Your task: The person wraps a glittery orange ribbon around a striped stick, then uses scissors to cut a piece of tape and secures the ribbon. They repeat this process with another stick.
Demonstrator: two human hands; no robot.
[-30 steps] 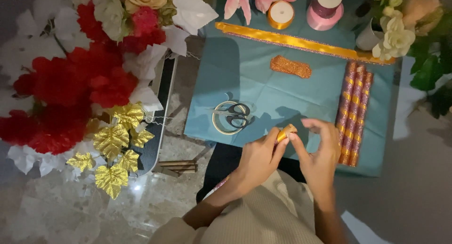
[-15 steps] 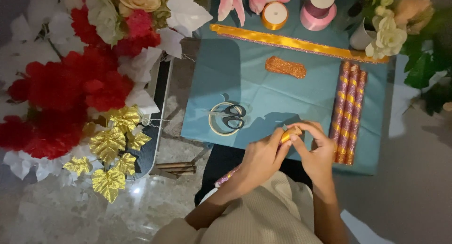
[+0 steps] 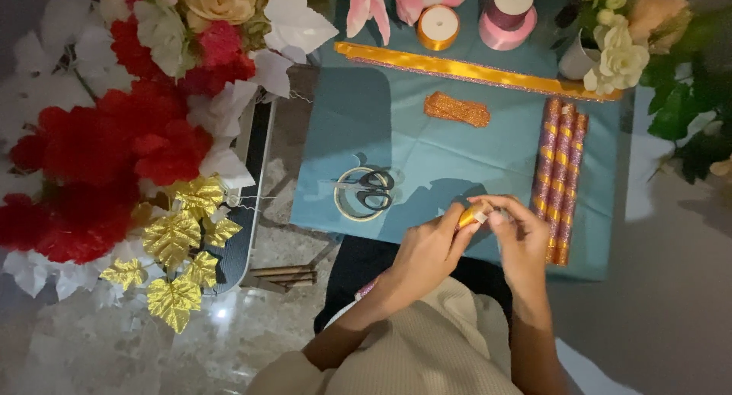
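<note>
Pinching a small gold piece (image 3: pixel 470 214) between both our hands: left hand (image 3: pixel 427 250) and right hand (image 3: pixel 521 239) fingertips closed tight on it. It sits just right of the scissors (image 3: pixel 370 191), left of the glitter rolls (image 3: pixel 559 178), over the teal cloth (image 3: pixel 396 128).

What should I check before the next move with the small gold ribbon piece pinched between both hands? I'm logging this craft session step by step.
1. Small gold ribbon piece held by both hands: ok, left hand and right hand pinch it together.
2. Black-handled scissors within view: ok, lying on a tape ring on the teal cloth.
3. Three glittery pink-and-gold ribbon strips: ok, side by side beside the right hand.
4. Long gold ribbon strip: ok, lying flat.
5. Fold neatness of the piece: cannot tell, fingers cover it.
</note>
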